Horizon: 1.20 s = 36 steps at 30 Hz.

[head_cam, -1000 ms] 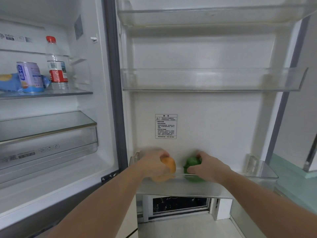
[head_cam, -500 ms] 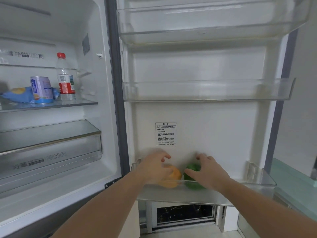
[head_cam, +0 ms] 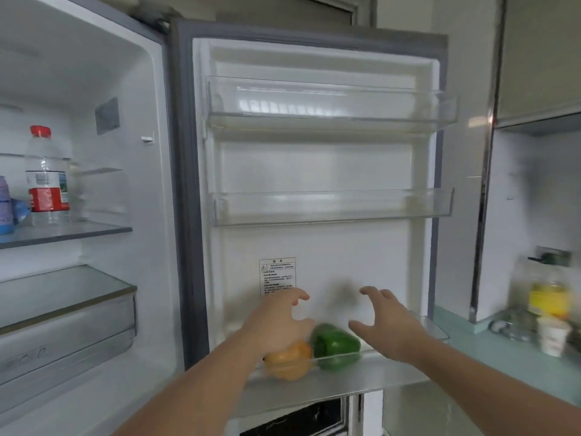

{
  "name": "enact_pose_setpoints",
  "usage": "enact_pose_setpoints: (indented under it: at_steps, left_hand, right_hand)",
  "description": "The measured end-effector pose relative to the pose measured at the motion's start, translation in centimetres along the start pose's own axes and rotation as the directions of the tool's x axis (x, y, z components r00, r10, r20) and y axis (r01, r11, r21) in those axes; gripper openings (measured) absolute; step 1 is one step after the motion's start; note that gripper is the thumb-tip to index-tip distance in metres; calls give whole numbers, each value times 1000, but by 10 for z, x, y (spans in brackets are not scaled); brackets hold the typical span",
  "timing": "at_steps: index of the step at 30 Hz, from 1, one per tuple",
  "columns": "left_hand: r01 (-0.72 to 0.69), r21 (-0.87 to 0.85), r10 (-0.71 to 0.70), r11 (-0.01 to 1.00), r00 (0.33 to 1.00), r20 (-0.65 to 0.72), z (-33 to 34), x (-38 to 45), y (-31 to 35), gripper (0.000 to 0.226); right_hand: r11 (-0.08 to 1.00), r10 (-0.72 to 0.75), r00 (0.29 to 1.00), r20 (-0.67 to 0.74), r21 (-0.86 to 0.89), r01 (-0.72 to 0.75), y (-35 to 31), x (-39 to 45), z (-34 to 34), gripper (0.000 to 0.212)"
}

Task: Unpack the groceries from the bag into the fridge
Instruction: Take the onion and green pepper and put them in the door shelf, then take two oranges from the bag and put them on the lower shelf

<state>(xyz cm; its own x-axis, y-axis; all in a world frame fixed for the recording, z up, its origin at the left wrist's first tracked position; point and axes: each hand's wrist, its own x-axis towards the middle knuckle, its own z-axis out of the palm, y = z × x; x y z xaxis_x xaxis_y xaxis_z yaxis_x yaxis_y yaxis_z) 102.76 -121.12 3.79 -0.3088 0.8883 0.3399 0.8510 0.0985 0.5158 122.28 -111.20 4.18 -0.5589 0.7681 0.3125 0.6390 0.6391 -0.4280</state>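
Observation:
An orange bell pepper (head_cam: pixel 288 361) and a green bell pepper (head_cam: pixel 335 345) lie side by side in the bottom bin (head_cam: pixel 361 379) of the open fridge door (head_cam: pixel 317 247). My left hand (head_cam: pixel 279 319) hovers just above the orange pepper, fingers spread, holding nothing. To the right of the green pepper, a little above it, my right hand (head_cam: pixel 388 322) is also open. The grocery bag is out of view.
Two clear door bins, upper (head_cam: pixel 330 118) and middle (head_cam: pixel 333 212), hold nothing. Inside the fridge a water bottle (head_cam: pixel 47 177) and a can (head_cam: pixel 4 206) stand on a glass shelf (head_cam: pixel 66 232) above a drawer (head_cam: pixel 66 341). A counter (head_cam: pixel 509 357) at right carries a jar and a cup.
Both hands have let go of the peppers and lifted away from them. The camera has tilted up, so more of the door's top shows.

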Motion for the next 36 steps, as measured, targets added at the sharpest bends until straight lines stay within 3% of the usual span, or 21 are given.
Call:
enact_pose_setpoints:
  at_steps: [5,11,18,22,26,29,36]
  left_hand:
    - [-124,-57,128,991,989,72,12,4,5,48]
    - [-236,-132,255,963,955,152,35,-5,54,50]
    - [-373,-195,415,907,870,266,73,-21,144,53]
    - [-409,-280,487,869,809,330,110,-56,214,57]
    - [-515,-319,605,795,706,369,145,-99,288,57]
    - [-593,-349,687,726,592,421,173,-131,341,63]
    - [-725,-488,848,487,258,463,222,-189,447,71]
  right_hand:
    - [987,127,991,-50,-93,-131,2,-32,-6,68]
    - [963,265,959,-105,-32,-269,15,-79,-39,67]
    - [892,443,871,-212,8,-452,65,-164,-111,68]
    - [813,564,784,-259,12,-582,98,-244,-151,74]
    - [712,647,688,-328,-62,-700,123,-338,-186,77]
    - [575,700,600,-387,-193,-795,134,-412,-213,77]
    - [251,788,240,-567,-60,-966,124,-543,-246,73]
